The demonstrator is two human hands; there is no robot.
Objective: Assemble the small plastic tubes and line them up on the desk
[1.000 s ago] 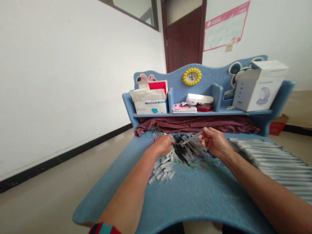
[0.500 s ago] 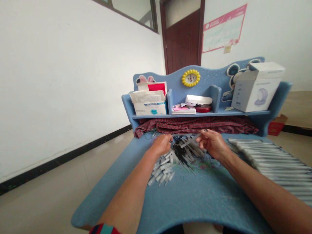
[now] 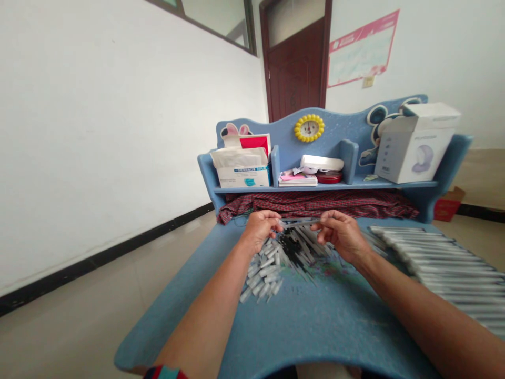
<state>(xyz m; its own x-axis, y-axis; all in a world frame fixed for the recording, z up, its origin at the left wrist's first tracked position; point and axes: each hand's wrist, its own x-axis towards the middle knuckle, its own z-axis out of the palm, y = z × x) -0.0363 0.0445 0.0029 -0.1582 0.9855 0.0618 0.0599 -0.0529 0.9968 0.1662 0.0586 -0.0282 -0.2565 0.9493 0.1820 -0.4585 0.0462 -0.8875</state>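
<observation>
My right hand [image 3: 341,234] is closed, its fingertips pinching one end of a slim translucent pen [image 3: 300,222] held nearly level. At the pen's other end my left hand [image 3: 261,229] pinches a small clear piece that looks like a pen cap [image 3: 281,224]; whether it sits on the pen is too blurred to tell. Beneath the left hand lies a pile of short whitish caps [image 3: 263,276]. Between and below the hands, grey and black pen parts [image 3: 302,247] are heaped on the blue desk [image 3: 315,316].
Many long pens lie in a row [image 3: 445,268] on the right of the desk. A folded checked cloth [image 3: 315,202] runs under the shelf [image 3: 355,184]. On the shelf stand a mask box [image 3: 244,173], a red round tin [image 3: 329,179] and a white carton [image 3: 418,145].
My left hand has risen from the heap's left side, a small clear piece now showing in its fingers. The pen in my right hand has turned from slanted to nearly level, and its end meets the left fingers.
</observation>
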